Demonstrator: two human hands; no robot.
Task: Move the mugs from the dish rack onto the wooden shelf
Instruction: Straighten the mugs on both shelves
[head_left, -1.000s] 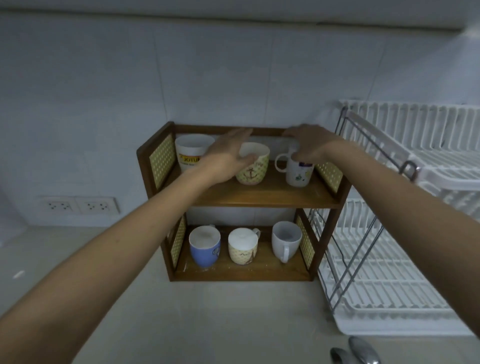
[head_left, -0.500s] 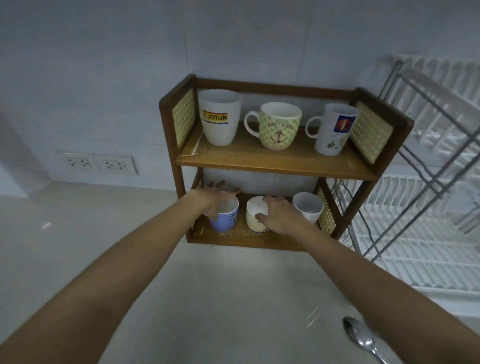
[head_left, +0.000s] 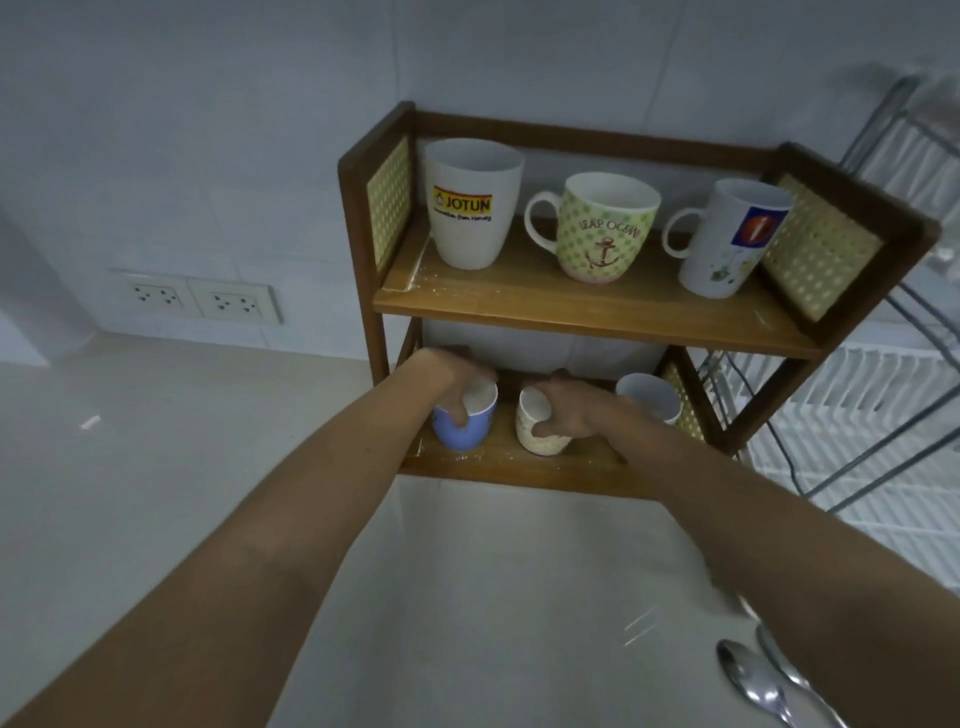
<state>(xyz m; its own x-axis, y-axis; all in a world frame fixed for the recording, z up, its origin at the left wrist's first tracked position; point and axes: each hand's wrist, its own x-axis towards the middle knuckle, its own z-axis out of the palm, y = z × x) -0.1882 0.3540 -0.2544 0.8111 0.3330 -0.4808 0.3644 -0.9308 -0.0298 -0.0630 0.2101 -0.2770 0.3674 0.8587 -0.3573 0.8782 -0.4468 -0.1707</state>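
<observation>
The wooden shelf (head_left: 571, 306) stands against the tiled wall. On its top board are a white JOTUN mug (head_left: 470, 208), a green anchor mug (head_left: 602, 234) and a white mug (head_left: 727, 244) with a blue logo. On the bottom board my left hand (head_left: 447, 376) grips a blue mug (head_left: 465, 423) over its rim. My right hand (head_left: 576, 408) holds a cream patterned mug (head_left: 537, 428) from the right side. A plain white mug (head_left: 649, 397) sits behind my right wrist. The white dish rack (head_left: 857, 415) at the right shows no mugs.
Two wall sockets (head_left: 202, 299) sit to the left of the shelf above the pale counter (head_left: 182, 467). Two metal spoons (head_left: 758, 680) lie on the counter at the bottom right, under my right forearm. The rack's wire frame (head_left: 883, 426) stands close beside the shelf.
Both hands dropped from the top-board mugs to the bottom board and closed on the blue and cream mugs. The camera moved closer and the view shifted left.
</observation>
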